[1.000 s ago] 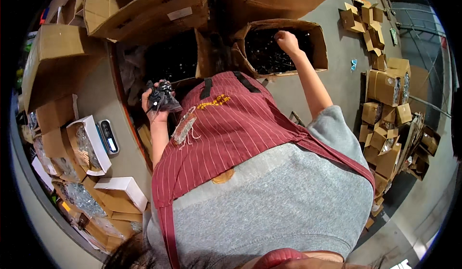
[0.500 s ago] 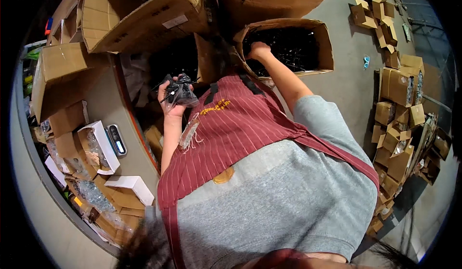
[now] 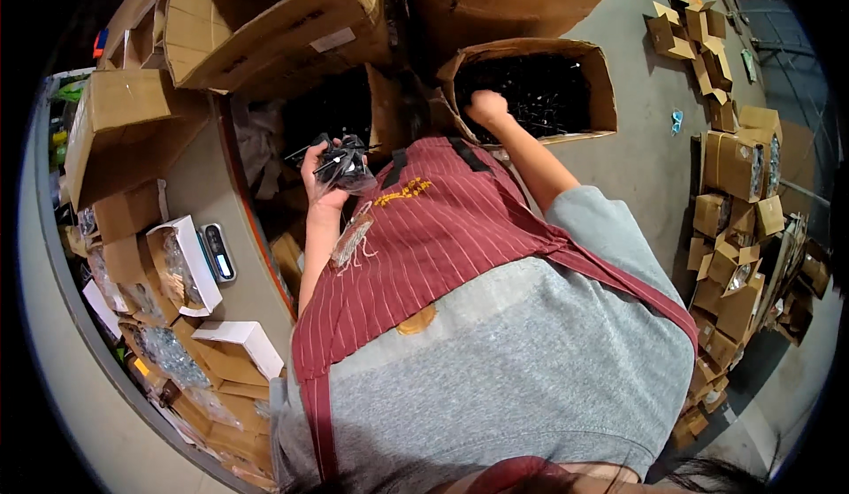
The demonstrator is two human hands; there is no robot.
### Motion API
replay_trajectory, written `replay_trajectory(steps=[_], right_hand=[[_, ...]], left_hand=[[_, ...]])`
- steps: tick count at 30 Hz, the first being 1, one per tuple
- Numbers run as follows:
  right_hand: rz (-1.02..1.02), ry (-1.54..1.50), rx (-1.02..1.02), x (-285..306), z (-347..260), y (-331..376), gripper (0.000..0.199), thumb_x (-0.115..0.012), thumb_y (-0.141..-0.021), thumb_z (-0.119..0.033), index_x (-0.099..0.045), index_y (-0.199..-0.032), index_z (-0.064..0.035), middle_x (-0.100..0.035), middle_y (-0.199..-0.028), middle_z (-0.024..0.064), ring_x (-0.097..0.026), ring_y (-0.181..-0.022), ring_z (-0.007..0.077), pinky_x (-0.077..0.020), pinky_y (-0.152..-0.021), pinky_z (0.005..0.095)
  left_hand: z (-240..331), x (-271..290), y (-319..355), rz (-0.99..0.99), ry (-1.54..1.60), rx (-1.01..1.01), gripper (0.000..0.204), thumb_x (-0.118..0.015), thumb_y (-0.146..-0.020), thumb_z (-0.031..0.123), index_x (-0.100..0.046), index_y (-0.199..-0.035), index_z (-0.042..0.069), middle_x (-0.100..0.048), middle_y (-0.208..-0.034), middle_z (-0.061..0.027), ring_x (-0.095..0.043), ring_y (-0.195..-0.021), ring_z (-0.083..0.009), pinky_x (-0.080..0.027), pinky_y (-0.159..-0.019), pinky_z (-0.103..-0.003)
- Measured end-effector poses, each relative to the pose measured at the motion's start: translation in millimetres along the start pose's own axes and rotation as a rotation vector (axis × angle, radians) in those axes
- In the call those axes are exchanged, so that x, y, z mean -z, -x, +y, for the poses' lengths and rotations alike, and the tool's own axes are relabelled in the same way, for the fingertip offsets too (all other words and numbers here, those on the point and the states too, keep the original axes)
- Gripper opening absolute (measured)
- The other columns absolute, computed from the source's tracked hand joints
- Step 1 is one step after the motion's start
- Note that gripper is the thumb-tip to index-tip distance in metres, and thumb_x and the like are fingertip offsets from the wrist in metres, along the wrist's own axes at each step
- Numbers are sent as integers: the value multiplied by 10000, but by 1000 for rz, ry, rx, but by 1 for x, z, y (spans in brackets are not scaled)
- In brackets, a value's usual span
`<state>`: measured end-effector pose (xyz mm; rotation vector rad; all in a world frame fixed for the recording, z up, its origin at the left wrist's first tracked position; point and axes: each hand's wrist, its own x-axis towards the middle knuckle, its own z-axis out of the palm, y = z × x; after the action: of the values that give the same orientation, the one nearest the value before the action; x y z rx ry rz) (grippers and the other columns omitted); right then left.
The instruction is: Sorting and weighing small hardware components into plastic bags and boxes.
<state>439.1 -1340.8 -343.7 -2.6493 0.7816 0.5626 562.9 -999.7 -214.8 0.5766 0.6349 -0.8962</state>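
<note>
My left hand [image 3: 320, 176] is closed round a clear plastic bag [image 3: 347, 176] of thin black pieces, some sticking out past its edges. The bag is in front of my apron, by the near edge of a carton with dark contents [image 3: 332, 105]. To the right, my right hand [image 3: 486, 107] reaches into an open cardboard box [image 3: 604, 96] full of small black pieces [image 3: 539, 91] with whitish glints. Its fingers are curled down toward the pieces; their tips are hidden, and I cannot make out what they hold.
Tall cartons [image 3: 274, 47] stand at the far side. On my left, a bench [image 3: 199, 162] carries open boxes, bagged goods and a small device with a lit display [image 3: 217, 253]. Cartons [image 3: 730, 176] are piled on the right, and a blue-and-white scrap [image 3: 676, 121] lies on the floor.
My right hand has shifted slightly right and nearer me within the box, its fingers curling further down. My left hand still holds the bag, now slightly turned.
</note>
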Motion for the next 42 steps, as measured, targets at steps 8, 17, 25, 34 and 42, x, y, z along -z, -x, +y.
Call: replay_trajectory(steps=[8, 17, 25, 34, 42], right_hand=[[151, -635, 25, 53, 58, 52, 267, -615, -789, -277, -696, -872, -36, -673, -763, 161, -672, -759, 289, -511, -673, 354], [371, -667, -217, 122, 47, 125, 257, -573, -918, -259, -674, -905, -24, -666, -678, 57, -645, -653, 170, -495, -625, 300], [133, -1496, 15, 175, -26, 168, 327, -520, -969, -148, -568, -1265, -16, -544, -795, -25, -537, -695, 68, -456, -648, 218], [147, -642, 729, 234, -18, 141, 580, -628, -744, 20, -482, -1305, 11, -519, -1226, 229, -506, -1142, 395, -413, -987, 425], [258, -669, 529, 352, 74, -43, 177, -598, -849, -70, -681, -991, -2, -695, -912, 65, -630, -863, 120, -502, -790, 291]], left_hand=[[2, -1, -3, 82, -118, -43, 260, -660, -774, 221, -576, -928, 29, -635, -976, -153, -625, -926, -307, -530, -823, -487], [-28, -50, -11, -241, -315, 203, 249, -606, -805, 203, -612, -962, 10, -648, -1071, -157, -643, -935, -273, -551, -813, -414], [-86, -155, -3, -683, -411, 346, 345, -594, -768, 222, -624, -1030, -1, -537, -1271, -155, -624, -992, -204, -500, -879, -313], [-117, -196, -28, -479, -314, 259, 302, -568, -780, 213, -608, -1019, 32, -623, -1117, -126, -620, -992, -218, -507, -887, -350], [-119, -184, -43, -311, -102, 45, 318, -600, -764, 267, -581, -964, 19, -561, -1015, -126, -621, -929, -290, -591, -741, -450]])
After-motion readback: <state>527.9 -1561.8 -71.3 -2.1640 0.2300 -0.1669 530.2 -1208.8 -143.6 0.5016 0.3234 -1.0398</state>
